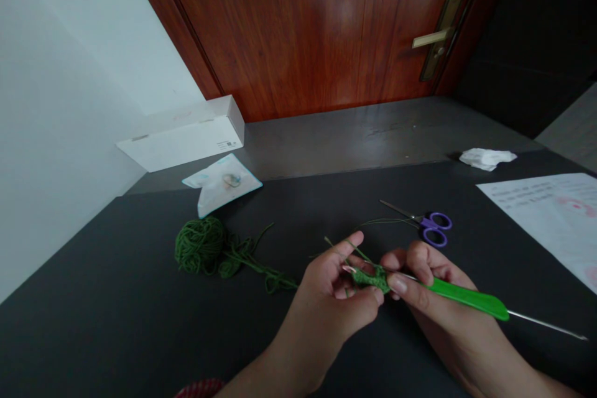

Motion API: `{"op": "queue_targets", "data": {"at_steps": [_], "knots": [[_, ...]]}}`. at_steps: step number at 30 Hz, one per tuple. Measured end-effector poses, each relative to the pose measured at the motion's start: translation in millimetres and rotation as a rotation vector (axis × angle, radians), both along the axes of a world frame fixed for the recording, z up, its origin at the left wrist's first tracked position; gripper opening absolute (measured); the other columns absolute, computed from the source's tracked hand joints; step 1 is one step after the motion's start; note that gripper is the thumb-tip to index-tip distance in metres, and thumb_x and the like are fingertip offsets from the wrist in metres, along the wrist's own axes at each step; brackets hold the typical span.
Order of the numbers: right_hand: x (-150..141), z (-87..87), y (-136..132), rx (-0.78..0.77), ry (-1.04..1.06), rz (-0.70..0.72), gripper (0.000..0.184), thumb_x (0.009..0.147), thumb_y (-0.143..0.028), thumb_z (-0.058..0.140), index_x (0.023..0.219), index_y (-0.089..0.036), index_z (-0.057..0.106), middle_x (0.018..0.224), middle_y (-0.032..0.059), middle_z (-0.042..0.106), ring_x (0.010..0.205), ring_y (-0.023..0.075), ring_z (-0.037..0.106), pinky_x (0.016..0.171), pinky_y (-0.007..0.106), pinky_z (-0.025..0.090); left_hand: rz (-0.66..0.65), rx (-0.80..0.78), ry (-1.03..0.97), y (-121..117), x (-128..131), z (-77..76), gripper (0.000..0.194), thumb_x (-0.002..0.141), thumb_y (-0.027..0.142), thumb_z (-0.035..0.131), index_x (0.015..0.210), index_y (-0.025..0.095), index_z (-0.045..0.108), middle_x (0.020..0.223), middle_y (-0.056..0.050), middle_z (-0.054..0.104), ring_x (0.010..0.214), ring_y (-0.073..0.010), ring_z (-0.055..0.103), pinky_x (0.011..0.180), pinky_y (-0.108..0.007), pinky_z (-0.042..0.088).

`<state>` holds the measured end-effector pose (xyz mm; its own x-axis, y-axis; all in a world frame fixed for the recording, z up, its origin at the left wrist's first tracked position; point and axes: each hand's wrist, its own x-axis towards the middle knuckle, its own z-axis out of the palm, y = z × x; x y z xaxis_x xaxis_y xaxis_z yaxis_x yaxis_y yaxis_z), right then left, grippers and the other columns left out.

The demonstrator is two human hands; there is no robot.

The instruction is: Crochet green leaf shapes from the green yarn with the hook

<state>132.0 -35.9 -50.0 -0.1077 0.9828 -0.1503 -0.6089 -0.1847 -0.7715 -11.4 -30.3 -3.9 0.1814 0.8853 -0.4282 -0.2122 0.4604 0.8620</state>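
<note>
Between my two hands is a small piece of green crochet (370,280). My left hand (338,289) pinches it from the left, with a strand of green yarn running over the raised index finger. A small pink piece, perhaps a stitch marker, shows at the left end of the crochet. My right hand (431,286) grips a crochet hook (471,298) with a bright green handle and metal ends. The hook's working tip is hidden at the crochet. To the left lies a ball of dark green yarn (200,245), its loose tangled strands trailing towards my left hand.
Purple-handled scissors (433,224) lie beyond my right hand, a thin strand near their blades. A white box (186,137) and a small clear packet (224,183) are at the back left. Crumpled tissue (487,158) and a printed sheet (550,211) lie to the right.
</note>
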Motion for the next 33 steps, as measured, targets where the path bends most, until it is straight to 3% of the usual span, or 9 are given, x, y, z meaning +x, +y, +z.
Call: {"op": "queue_targets", "data": {"at_steps": [8,19,25,30,33], "knots": [[1.3,0.2,-1.9,0.059,-0.079,-0.011,0.036,0.068,-0.019,0.084,0.061,-0.022,0.049,0.075,-0.0011,0.067,0.068,0.0138,0.061,0.067,0.026,0.051,-0.009,-0.033,-0.003,-2.1,0.8,2.0,0.074,0.063,0.01,0.07,0.135,0.013,0.052,0.075,0.004,0.061,0.074,-0.0112,0.057,0.077,-0.027,0.044],[1.0,5.5,-8.1,0.234,-0.295,-0.055,0.035,0.073,-0.023,0.08,0.06,-0.024,0.048,0.073,0.0002,0.066,0.064,0.0172,0.064,0.059,0.029,0.053,-0.15,0.057,0.066,-2.3,-5.3,-5.2,0.07,0.07,0.011,0.061,0.138,0.014,0.048,0.07,0.006,0.055,0.067,-0.0099,0.049,0.07,-0.026,0.038],[4.0,3.5,-9.0,0.475,-0.539,-0.075,0.032,0.076,-0.012,0.075,0.06,-0.024,0.05,0.074,-0.0008,0.066,0.067,0.0155,0.061,0.059,0.026,0.05,-0.153,0.091,0.086,-0.1,-4.8,-10.8,0.065,0.07,0.009,0.059,0.135,0.012,0.052,0.067,0.006,0.053,0.066,-0.0102,0.048,0.071,-0.027,0.037],[0.5,-2.9,6.0,0.163,-0.243,0.03,0.035,0.071,-0.019,0.081,0.06,-0.022,0.048,0.076,-0.0008,0.065,0.067,0.015,0.061,0.064,0.028,0.048,-0.025,0.094,0.057,1.8,-4.9,-15.1,0.071,0.07,0.012,0.067,0.138,0.013,0.048,0.072,0.005,0.056,0.068,-0.0109,0.051,0.075,-0.029,0.039],[-3.2,-2.3,15.8,0.115,-0.156,0.031,0.037,0.072,-0.023,0.08,0.065,-0.022,0.044,0.072,-0.0035,0.062,0.067,0.0128,0.057,0.066,0.026,0.046,0.048,0.105,-0.012,4.4,-6.3,-15.6,0.072,0.068,0.013,0.073,0.137,0.014,0.05,0.079,0.002,0.061,0.078,-0.013,0.057,0.086,-0.031,0.041]]}}
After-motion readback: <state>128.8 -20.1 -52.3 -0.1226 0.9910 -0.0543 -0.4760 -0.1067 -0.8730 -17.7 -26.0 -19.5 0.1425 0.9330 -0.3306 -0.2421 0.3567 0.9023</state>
